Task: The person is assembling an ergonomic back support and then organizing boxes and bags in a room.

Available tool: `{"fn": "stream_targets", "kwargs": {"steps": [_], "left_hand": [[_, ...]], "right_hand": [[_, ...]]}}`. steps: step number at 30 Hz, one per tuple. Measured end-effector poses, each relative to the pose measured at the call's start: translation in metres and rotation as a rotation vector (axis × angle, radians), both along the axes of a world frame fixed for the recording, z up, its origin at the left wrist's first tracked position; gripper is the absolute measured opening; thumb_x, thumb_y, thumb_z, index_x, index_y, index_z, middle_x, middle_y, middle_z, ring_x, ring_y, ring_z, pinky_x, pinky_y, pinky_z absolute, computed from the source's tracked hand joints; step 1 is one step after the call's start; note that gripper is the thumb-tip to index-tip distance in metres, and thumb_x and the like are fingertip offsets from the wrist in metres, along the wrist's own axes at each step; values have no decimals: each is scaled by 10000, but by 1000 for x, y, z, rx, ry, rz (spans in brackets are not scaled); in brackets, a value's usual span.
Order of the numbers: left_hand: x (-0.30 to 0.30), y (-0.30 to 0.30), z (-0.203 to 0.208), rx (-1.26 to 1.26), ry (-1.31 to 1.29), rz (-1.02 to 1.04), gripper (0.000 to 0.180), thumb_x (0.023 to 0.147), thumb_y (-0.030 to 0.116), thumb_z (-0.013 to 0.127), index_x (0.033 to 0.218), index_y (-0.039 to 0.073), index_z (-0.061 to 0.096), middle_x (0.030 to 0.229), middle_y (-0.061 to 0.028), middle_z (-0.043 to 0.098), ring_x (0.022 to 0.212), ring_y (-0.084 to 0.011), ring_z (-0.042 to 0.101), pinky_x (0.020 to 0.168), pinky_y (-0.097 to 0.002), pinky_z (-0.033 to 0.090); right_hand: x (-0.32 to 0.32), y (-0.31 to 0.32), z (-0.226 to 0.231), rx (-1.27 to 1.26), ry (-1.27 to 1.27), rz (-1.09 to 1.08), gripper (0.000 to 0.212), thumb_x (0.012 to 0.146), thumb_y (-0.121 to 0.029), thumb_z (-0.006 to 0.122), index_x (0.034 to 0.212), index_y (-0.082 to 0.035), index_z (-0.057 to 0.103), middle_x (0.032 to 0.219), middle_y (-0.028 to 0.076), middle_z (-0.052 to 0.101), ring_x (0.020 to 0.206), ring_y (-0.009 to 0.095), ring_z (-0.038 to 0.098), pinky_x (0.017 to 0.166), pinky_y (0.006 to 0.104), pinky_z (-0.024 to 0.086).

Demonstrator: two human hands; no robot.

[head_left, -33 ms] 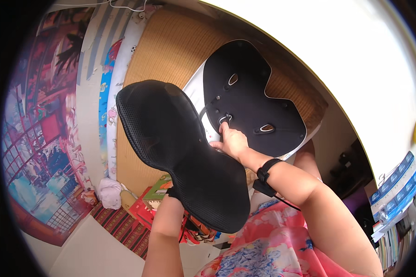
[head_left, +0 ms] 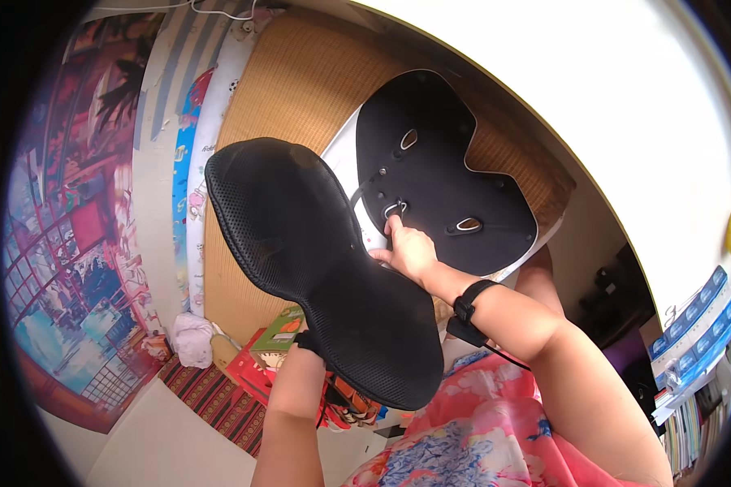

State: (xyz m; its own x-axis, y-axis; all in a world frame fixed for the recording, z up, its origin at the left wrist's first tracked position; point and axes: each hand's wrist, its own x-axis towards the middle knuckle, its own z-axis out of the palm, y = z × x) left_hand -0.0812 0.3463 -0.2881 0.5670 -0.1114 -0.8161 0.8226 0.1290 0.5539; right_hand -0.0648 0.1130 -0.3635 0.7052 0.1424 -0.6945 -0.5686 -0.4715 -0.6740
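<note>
A black mesh cushion (head_left: 260, 215), two-lobed with a narrow waist, is held up at a tilt in front of me. My left forearm (head_left: 292, 390) runs in beneath its lower lobe; the cushion hides the left hand's fingers. Beyond it, a flat black panel (head_left: 422, 154) with a deep notch and oval metal-rimmed openings lies on a white base (head_left: 343, 154). My right hand (head_left: 410, 250) reaches to the panel's near edge, its index finger at a small metal clip (head_left: 396, 209). The thumb points toward the cushion's edge, and the other fingers are curled. A dark strap (head_left: 365, 188) runs off the panel beside the cushion.
Everything rests above a woven tan mat (head_left: 276, 89). Left of it are patterned cloth and a colourful wall picture (head_left: 81, 235). Boxes (head_left: 280, 337) stand below the cushion. A large white surface (head_left: 593, 81) curves across the upper right, with books (head_left: 686, 438) at lower right.
</note>
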Motion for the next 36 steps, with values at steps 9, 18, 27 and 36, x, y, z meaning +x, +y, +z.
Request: {"fn": "stream_targets", "kwargs": {"steps": [9,18,27,36], "left_hand": [[-41,-42,-2,-103,18,21,326,905,172,615,1196,43,541,1120,-73,612,1042,-192,592,906,-306,465],[-32,-67,-40,-68,-209,143,326,897,169,631,1187,46,545,1110,-70,614,1038,-189,593,901,-302,465],[-31,-41,-72,484,-516,-353,317,813,281,728,979,31,626,1001,-100,593,1042,-251,572,862,-320,472],[-42,-7,-66,537,-676,-134,260,852,283,676,837,26,644,1116,-114,606,1095,-275,536,909,-362,432]], "right_hand": [[-26,-7,-21,500,31,-206,225,815,-93,720,970,-58,560,711,40,591,676,112,577,637,282,490],[-2,5,-36,-173,-34,274,625,747,-453,745,1107,-59,421,940,198,664,940,338,651,818,417,502],[11,-47,7,437,297,450,543,856,-381,636,1222,3,519,1075,152,651,975,252,647,820,321,514],[10,-46,108,548,291,-171,545,983,-473,428,1282,-24,496,1237,91,575,1120,227,560,937,322,462]]}}
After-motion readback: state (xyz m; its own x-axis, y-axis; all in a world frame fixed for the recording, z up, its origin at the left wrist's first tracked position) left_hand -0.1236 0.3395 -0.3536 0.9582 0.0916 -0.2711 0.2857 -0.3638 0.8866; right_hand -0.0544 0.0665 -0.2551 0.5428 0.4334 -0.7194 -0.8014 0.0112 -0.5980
